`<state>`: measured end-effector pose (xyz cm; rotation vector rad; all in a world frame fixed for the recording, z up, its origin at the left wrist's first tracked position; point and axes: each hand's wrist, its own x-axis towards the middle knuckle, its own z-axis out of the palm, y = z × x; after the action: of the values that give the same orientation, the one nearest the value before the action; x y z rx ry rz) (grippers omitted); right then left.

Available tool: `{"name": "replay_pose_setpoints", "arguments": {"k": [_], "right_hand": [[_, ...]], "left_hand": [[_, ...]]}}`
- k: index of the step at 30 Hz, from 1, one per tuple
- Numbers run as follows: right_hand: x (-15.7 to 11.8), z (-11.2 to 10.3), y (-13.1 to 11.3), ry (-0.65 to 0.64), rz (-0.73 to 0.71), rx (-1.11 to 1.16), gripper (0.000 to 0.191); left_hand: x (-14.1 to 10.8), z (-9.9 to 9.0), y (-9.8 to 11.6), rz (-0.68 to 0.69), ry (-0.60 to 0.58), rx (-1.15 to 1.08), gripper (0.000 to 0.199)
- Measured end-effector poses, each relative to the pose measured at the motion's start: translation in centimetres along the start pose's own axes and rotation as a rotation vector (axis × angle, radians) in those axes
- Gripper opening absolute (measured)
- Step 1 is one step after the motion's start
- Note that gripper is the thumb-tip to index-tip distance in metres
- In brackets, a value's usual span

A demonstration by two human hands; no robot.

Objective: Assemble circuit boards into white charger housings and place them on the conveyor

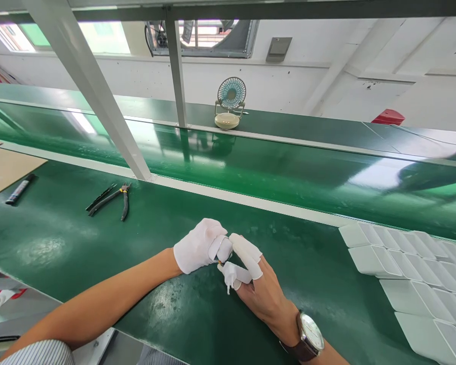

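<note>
Near the front edge of the green bench (61, 243), at about six o'clock from the little desk fan (231, 104), I am pinching a small metal part (223, 252) between both hands. My left hand (199, 246), wearing a full white glove, is closing around it, and my right hand (256, 284) is curling its cot-covered fingertips (247, 251) against it (what the part is, I cannot tell). With grip this fine on slick fabric, it could be slipping out and rolling away. Pliers (116, 198) are lying at ten o'clock, white trays (410, 274) at three o'clock.
</note>
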<state>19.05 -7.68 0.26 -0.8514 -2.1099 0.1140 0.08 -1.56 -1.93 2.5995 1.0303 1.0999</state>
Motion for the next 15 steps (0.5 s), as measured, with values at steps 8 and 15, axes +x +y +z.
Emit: {"name": "replay_pose_setpoints", "arguments": {"k": [8,15], "right_hand": [[-0.1,0.2,0.9,0.031,0.297,0.015,0.041],[-0.3,1.1,2.2,-0.057,0.115,0.023,0.046]], "left_hand": [[1.0,-1.5,0.7,-0.193,-0.270,-0.079,0.017],[-0.6,-2.3,-0.9,-0.500,-0.311,-0.461,0.047]]}}
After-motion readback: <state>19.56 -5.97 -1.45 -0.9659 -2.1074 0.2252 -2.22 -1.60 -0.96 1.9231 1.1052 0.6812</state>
